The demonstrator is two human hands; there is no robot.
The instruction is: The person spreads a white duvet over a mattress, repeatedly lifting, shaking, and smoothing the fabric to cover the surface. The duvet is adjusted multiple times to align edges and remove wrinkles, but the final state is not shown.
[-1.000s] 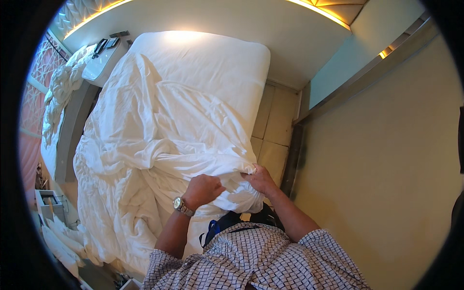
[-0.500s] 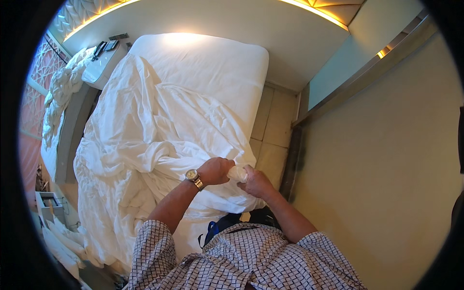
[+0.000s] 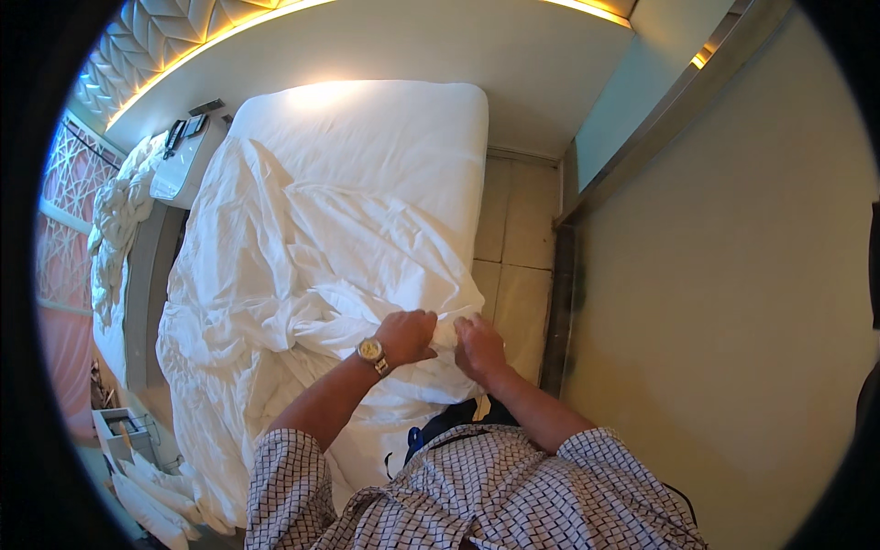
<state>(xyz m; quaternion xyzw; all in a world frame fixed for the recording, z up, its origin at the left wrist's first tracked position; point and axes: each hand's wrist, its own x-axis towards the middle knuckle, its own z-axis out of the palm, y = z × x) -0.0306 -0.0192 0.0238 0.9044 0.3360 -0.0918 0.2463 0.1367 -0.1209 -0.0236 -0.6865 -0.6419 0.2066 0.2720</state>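
Note:
A crumpled white duvet (image 3: pixel 261 252) covers the near and left part of a bed with a smooth white sheet (image 3: pixel 385 137). Close to the bed's near right side, my left hand (image 3: pixel 407 337), with a watch (image 3: pixel 371 350) on its wrist, is closed on the duvet's edge. Just to its right my right hand (image 3: pixel 479 348) grips the same edge, fingers curled over the cloth. A short stretch of white fabric shows between the two hands. Some of my fingertips are hidden in the folds.
Beyond the bed's left side stands a white bedside table (image 3: pixel 191 165) with a black telephone (image 3: pixel 174 137). A second bed with bunched bedding (image 3: pixel 119 215) lies further left. White pillows (image 3: pixel 151 500) are at the lower left. A beige wall panel (image 3: pixel 724 275) rises close on my right.
My hands have moved slightly apart, and the bunched white cloth between them is lower and less visible. The whole view has shifted a little.

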